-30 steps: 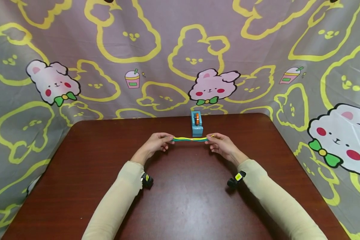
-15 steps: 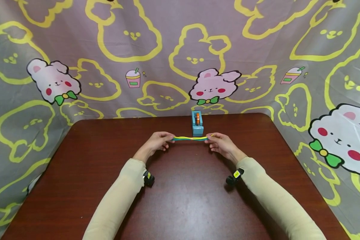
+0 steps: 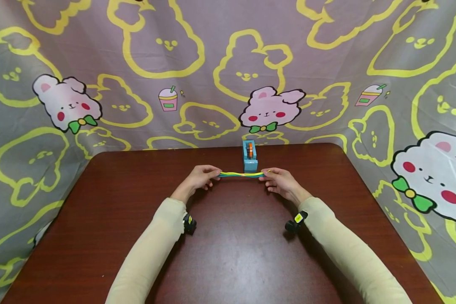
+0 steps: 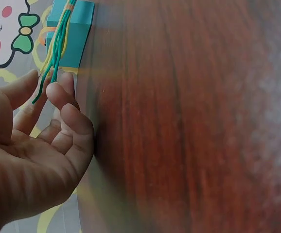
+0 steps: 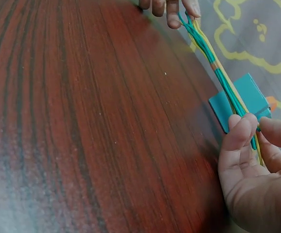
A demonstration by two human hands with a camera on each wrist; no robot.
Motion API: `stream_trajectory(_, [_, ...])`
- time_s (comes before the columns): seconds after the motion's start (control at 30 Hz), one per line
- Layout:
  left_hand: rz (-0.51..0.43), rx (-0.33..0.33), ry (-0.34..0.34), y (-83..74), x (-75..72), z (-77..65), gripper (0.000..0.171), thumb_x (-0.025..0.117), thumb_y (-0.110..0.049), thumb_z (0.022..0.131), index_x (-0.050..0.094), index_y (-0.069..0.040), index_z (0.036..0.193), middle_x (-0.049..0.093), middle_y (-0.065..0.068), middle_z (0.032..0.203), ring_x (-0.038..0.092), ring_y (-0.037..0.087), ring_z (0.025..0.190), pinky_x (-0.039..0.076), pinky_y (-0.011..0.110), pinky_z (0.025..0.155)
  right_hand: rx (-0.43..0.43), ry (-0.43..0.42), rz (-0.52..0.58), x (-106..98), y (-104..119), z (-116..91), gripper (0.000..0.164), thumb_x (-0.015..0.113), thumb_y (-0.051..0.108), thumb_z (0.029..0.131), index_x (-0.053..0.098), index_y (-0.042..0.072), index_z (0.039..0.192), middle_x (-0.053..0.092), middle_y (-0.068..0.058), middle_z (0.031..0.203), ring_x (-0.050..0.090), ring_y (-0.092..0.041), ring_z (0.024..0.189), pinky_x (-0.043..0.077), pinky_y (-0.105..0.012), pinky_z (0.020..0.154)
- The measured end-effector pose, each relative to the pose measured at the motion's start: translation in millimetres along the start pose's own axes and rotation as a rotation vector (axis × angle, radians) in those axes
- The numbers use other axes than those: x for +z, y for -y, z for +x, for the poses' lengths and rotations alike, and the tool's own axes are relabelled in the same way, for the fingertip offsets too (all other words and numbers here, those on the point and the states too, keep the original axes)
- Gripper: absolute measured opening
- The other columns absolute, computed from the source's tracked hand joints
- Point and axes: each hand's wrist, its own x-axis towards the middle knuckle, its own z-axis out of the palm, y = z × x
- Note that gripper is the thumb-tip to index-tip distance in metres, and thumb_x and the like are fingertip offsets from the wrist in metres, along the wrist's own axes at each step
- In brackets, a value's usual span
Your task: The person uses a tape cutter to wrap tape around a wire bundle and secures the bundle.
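A thin bundle of green and yellow wires (image 3: pixel 233 174) stretches level between both hands, above the table. My left hand (image 3: pixel 199 177) pinches its left end between thumb and fingers; loose wire tips (image 4: pixel 37 97) stick out past the fingertips in the left wrist view. The opposite end is pinched by my right hand (image 3: pixel 283 182), with wire ends showing beyond the grip. Around the bundle's middle sits a narrow orange-brown band of tape (image 5: pixel 215 64). Just behind the wires stands a blue tape dispenser (image 3: pixel 250 164) with an orange roll core (image 3: pixel 251 150).
The dark red-brown wooden table (image 3: pixel 228 253) reaches back to a curtain (image 3: pixel 197 42) printed with cartoon rabbits, which also hangs along both sides. A small black camera is strapped to each wrist, at the cuffs of the pale sleeves (image 3: pixel 148 245).
Both hands keep hold of the wire bundle and have shifted up very slightly in the head view. The tape dispenser stays in place.
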Motion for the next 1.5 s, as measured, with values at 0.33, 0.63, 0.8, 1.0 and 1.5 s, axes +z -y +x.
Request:
stream_trajectory(0.33, [0.095,0.01,0.011,-1.7,-1.5,-0.9,0.029,0.065,-0.024,0.1,0.071,-0.004,0.121,0.073,0.014,0.094,0.055,0.012,0.055,0.045,0.025,0.047,0.007,0.007,-0.047,-1.4,0.8,1.2,0.04,0.057,0.018,0.105,0.054,-0.002,0.138,0.075,-0.006,0.096,0.06,-0.009,0.063,0.05,-0.023,0.056])
stream_trajectory(0.63, [0.146,-0.004,0.024,-2.8,-3.4,-2.4,0.028,0.064,-0.019,0.101,0.067,-0.001,0.122,0.073,0.015,0.095,0.054,0.012,0.053,0.043,0.024,0.046,0.003,0.008,-0.088,1.4,0.4,1.2,0.038,0.056,0.016,0.105,0.054,-0.003,0.138,0.075,-0.008,0.101,0.06,-0.009,0.064,0.05,-0.023,0.055])
stream_trajectory(0.8, [0.194,0.009,0.025,-0.7,-4.6,-2.0,0.026,0.063,-0.018,0.101,0.068,-0.001,0.12,0.073,0.011,0.091,0.052,0.012,0.05,0.039,0.023,0.043,-0.001,0.005,-0.095,3.0,-0.9,2.6,0.036,0.057,0.015,0.105,0.056,-0.003,0.136,0.075,-0.01,0.1,0.06,-0.009,0.063,0.049,-0.024,0.055])
stream_trajectory(1.0, [0.264,0.033,0.01,-1.1,-3.8,0.4,0.023,0.063,-0.017,0.101,0.07,0.0,0.114,0.074,0.01,0.085,0.049,0.012,0.046,0.036,0.024,0.041,0.004,0.003,-0.117,3.2,-1.5,3.2,0.035,0.056,0.015,0.105,0.057,-0.002,0.135,0.074,-0.012,0.102,0.061,-0.01,0.064,0.049,-0.024,0.054])
stream_trajectory(1.5, [0.448,0.173,-0.067,-2.5,-3.7,5.0,0.018,0.065,-0.013,0.1,0.076,0.001,0.102,0.073,0.01,0.079,0.071,0.021,0.075,0.041,0.025,0.062,-0.03,0.032,-0.273,0.2,3.9,3.0,0.034,0.059,0.018,0.104,0.06,0.0,0.133,0.073,-0.008,0.092,0.06,-0.012,0.06,0.046,-0.025,0.05])
